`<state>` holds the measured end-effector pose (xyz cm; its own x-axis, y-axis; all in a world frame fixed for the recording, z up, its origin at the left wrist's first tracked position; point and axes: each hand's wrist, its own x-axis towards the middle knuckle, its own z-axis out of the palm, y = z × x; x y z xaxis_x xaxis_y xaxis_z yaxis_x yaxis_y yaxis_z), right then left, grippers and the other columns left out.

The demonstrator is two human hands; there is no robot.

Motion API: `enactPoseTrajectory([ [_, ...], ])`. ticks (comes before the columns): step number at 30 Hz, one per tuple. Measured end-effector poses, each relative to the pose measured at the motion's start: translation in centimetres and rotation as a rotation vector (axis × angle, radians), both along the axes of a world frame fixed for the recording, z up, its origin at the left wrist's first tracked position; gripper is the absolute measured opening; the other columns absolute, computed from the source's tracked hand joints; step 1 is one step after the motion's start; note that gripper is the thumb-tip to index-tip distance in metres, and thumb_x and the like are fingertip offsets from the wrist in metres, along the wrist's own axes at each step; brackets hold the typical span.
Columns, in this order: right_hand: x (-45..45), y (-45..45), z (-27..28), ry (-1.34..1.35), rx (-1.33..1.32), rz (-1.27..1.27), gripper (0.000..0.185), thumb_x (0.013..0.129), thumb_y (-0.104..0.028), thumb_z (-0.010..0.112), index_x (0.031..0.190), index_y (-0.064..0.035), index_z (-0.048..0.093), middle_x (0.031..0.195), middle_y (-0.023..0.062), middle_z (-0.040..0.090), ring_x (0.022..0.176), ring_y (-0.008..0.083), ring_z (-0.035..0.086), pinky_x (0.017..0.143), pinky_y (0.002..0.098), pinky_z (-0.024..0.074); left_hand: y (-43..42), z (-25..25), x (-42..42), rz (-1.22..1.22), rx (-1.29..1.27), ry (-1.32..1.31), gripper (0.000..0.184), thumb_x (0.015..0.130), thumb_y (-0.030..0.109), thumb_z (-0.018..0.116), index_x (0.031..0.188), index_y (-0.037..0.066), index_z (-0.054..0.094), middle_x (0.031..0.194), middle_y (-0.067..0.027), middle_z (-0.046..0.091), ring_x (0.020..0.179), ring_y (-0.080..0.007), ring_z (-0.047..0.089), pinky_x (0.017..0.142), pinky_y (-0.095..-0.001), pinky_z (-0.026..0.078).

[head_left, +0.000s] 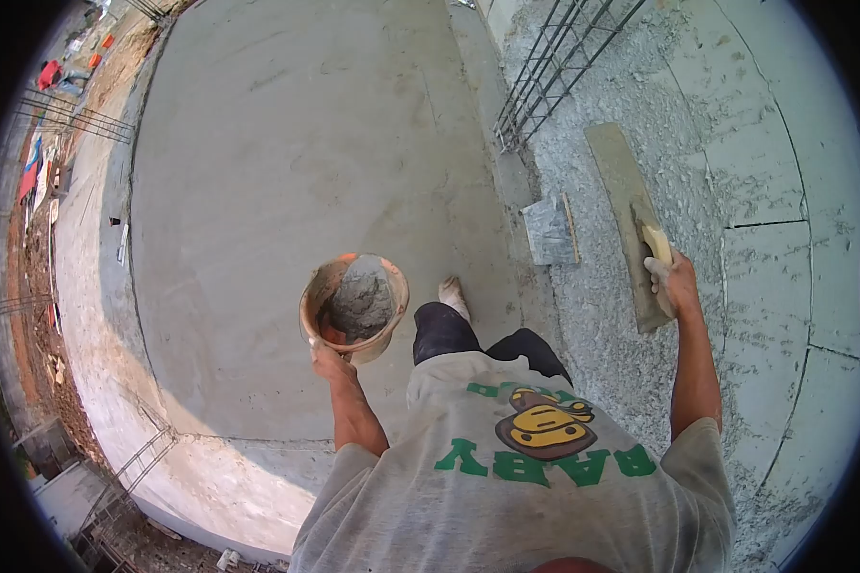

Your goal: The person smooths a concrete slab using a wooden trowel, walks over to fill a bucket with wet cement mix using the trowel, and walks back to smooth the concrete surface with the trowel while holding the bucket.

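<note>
My left hand grips the near rim of an orange, mortar-smeared bucket. Wet grey mortar is heaped inside it, mostly to the right, with a trowel-like orange patch of bare inner wall showing lower left. On the other side, my right hand is closed around the pale handle of a long plastering float. The float's face is coated with mortar and held over the rough grey strip. Smooth wet-looking screed spreads beneath and ahead of the bucket.
Steel rebar sticks up at the top, right of the screed. A small grey board with a wooden edge lies on the rough concrete. Block wall sections line the right. The slab's left edge drops toward ground with debris; more rebar stands lower left.
</note>
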<state>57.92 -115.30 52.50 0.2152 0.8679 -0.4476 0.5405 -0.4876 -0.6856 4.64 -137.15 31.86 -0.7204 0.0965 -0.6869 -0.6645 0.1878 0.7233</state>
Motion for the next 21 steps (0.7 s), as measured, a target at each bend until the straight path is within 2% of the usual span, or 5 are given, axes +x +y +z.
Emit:
enactPoseTrajectory([
  [6, -0.7, 3.8, -0.2, -0.07, -0.093, 0.04, 0.031, 0.081, -0.012, 0.068, 0.107, 0.0013, 0.061, 0.068, 0.0006, 0.055, 0.053, 0.0092, 0.05, 0.045, 0.0262, 0.044, 6.5, 0.9, -0.5, -0.025, 0.169, 0.109, 0.043, 0.098, 0.034, 0.045, 0.123, 0.0, 0.053, 0.112, -0.0131, 0.059, 0.089, -0.0273, 0.061, 0.067, -0.0392, 0.056],
  [12, -3.9, 10.6, -7.6, -0.049, -0.287, 0.138, 0.029, 0.076, -0.014, 0.072, 0.101, 0.0006, 0.064, 0.07, 0.0024, 0.058, 0.054, 0.0107, 0.052, 0.046, 0.0274, 0.0461, 10.6, 3.4, -2.7, 0.034, 0.035, 0.163, 0.041, 0.098, 0.034, 0.045, 0.117, -0.001, 0.057, 0.105, -0.0126, 0.061, 0.086, -0.0243, 0.061, 0.065, -0.0361, 0.053],
  [15, -6.7, 15.4, -13.1, -0.098, -0.415, 0.179, 0.033, 0.078, -0.014, 0.071, 0.108, -0.0012, 0.064, 0.071, 0.0024, 0.058, 0.056, 0.0122, 0.054, 0.048, 0.0279, 0.0468, 11.3, 1.0, -4.9, 0.04, -0.099, 0.239, 0.042, 0.097, 0.035, 0.048, 0.113, -0.002, 0.06, 0.102, -0.011, 0.062, 0.085, -0.0214, 0.06, 0.068, -0.0351, 0.052],
  [18, -9.4, 21.1, -18.0, -0.084, -0.52, 0.194, 0.035, 0.076, -0.017, 0.074, 0.105, -0.0015, 0.064, 0.071, 0.0035, 0.059, 0.056, 0.0141, 0.055, 0.049, 0.0301, 0.048, 13.1, -0.7, -5.7, 0.055, -0.079, 0.309, 0.047, 0.096, 0.035, 0.05, 0.115, -0.008, 0.058, 0.105, -0.0166, 0.062, 0.088, -0.0266, 0.062, 0.073, -0.0376, 0.054],
  [21, -11.5, 26.8, -19.2, -0.219, -0.543, 0.306, 0.033, 0.073, -0.023, 0.076, 0.094, -0.0001, 0.064, 0.066, 0.007, 0.062, 0.054, 0.0158, 0.06, 0.05, 0.031, 0.05, 15.8, -3.5, -7.0, 0.044, -0.188, 0.256, 0.047, 0.096, 0.034, 0.051, 0.115, -0.009, 0.057, 0.106, -0.0168, 0.062, 0.089, -0.0269, 0.062, 0.071, -0.0375, 0.054],
])
